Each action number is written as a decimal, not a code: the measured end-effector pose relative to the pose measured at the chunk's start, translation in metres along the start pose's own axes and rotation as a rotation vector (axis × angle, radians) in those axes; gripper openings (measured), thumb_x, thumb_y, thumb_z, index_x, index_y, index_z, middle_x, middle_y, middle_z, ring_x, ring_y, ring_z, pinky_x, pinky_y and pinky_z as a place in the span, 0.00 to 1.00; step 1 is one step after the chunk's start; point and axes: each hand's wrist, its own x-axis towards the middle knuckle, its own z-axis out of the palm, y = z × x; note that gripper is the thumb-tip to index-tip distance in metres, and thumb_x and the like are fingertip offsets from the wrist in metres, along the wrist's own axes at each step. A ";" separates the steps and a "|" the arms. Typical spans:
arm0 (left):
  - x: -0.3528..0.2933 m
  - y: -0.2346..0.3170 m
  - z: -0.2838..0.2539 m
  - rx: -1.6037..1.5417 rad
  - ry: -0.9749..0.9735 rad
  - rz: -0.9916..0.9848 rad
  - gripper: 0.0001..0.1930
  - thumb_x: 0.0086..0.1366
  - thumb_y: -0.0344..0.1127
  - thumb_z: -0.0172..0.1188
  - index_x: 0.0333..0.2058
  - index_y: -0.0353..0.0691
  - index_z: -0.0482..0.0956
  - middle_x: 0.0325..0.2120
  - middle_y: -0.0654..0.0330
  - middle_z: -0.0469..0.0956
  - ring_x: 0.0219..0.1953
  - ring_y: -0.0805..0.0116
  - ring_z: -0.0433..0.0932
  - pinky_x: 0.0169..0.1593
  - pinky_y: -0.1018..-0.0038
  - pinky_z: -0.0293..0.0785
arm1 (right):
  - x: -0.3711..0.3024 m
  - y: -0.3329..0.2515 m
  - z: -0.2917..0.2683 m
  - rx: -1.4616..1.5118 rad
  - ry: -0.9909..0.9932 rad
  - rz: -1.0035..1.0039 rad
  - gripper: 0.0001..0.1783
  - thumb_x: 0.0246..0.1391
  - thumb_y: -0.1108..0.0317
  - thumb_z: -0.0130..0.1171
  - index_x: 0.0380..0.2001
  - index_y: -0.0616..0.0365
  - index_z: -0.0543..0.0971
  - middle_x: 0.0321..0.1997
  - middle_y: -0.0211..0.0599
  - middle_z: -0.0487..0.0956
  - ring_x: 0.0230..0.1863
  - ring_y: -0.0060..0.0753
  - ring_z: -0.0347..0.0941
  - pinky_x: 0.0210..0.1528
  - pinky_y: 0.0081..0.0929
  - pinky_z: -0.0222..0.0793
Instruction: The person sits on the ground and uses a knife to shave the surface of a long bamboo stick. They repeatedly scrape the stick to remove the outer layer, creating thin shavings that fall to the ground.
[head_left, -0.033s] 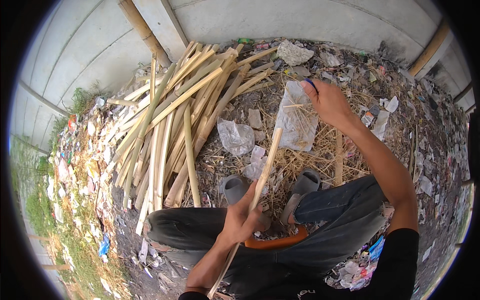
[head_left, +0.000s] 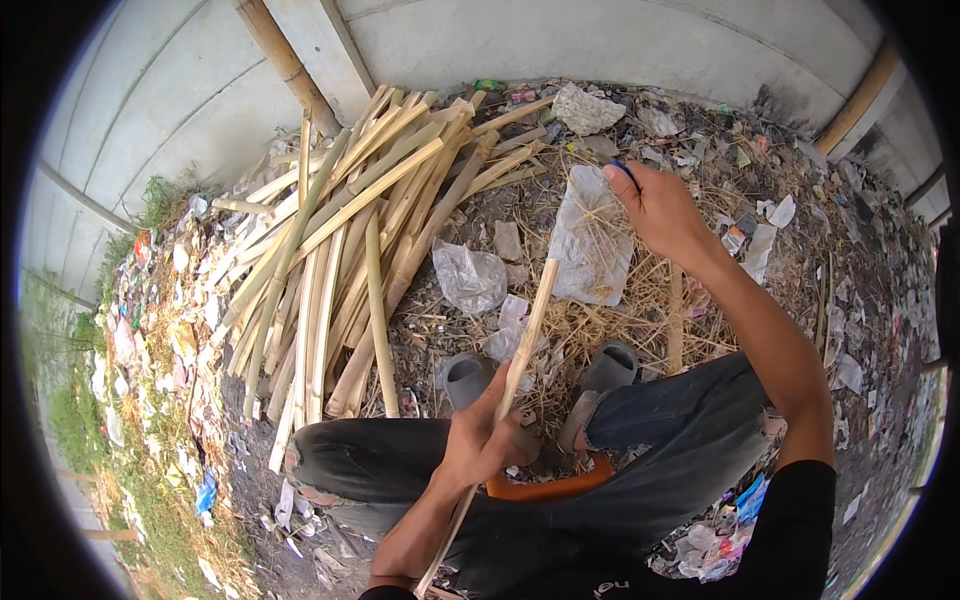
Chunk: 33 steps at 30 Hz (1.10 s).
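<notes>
My left hand [head_left: 475,440] is closed around a pale split bamboo strip [head_left: 531,335], which slants from my lap up and away between my knees. Farther out on the right, my right hand [head_left: 662,208] grips a tool with a dark blue handle [head_left: 625,172]. Its working end cannot be made out, and it is apart from the strip's far end. Beneath that hand lies a whitish flat slab or sheet [head_left: 590,262] with thin shavings on it. More straw-coloured shavings [head_left: 655,320] cover the ground around it.
A large heap of split bamboo [head_left: 345,240] lies to the left. Crumpled clear plastic [head_left: 470,276] and a pale rock [head_left: 590,108] are on the littered ground. Grey sandals [head_left: 610,368] show at my feet, and an orange seat edge [head_left: 550,485] beneath me. A grey panel wall [head_left: 600,45] stands behind.
A small sliver above the whitish slab has dropped out of its earlier place. Both hands keep nearly the same position and grip.
</notes>
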 end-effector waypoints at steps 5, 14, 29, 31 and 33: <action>0.006 -0.007 -0.002 0.061 0.073 0.073 0.33 0.71 0.31 0.55 0.74 0.32 0.60 0.42 0.54 0.84 0.45 0.75 0.80 0.50 0.73 0.77 | -0.067 -0.054 0.027 -0.017 -0.333 -0.183 0.32 0.71 0.41 0.50 0.33 0.64 0.81 0.22 0.57 0.80 0.27 0.64 0.81 0.30 0.56 0.75; 0.016 0.017 -0.005 0.376 0.156 0.000 0.35 0.68 0.32 0.58 0.73 0.33 0.61 0.22 0.43 0.81 0.24 0.48 0.85 0.32 0.63 0.80 | -0.065 -0.048 0.061 -0.125 -0.386 -0.260 0.32 0.71 0.39 0.49 0.33 0.62 0.80 0.20 0.56 0.81 0.27 0.65 0.82 0.30 0.56 0.77; 0.002 0.009 0.001 0.504 0.183 0.084 0.35 0.65 0.29 0.60 0.71 0.31 0.64 0.16 0.47 0.78 0.20 0.60 0.84 0.29 0.68 0.78 | -0.071 -0.047 0.037 -0.033 -0.379 -0.169 0.30 0.71 0.43 0.52 0.33 0.63 0.81 0.21 0.59 0.80 0.26 0.65 0.80 0.29 0.57 0.74; 0.005 0.010 0.004 0.517 0.183 0.097 0.36 0.65 0.29 0.60 0.71 0.31 0.64 0.16 0.47 0.78 0.20 0.58 0.84 0.29 0.68 0.78 | -0.090 -0.046 0.056 -0.031 -0.378 -0.232 0.29 0.71 0.43 0.53 0.31 0.62 0.80 0.18 0.55 0.78 0.23 0.64 0.79 0.27 0.55 0.74; 0.005 0.012 0.003 0.573 0.187 0.112 0.36 0.64 0.28 0.60 0.71 0.31 0.64 0.16 0.46 0.78 0.20 0.55 0.84 0.28 0.66 0.79 | -0.089 -0.053 0.061 -0.063 -0.390 -0.236 0.29 0.71 0.43 0.53 0.29 0.60 0.79 0.17 0.52 0.78 0.22 0.64 0.79 0.26 0.55 0.74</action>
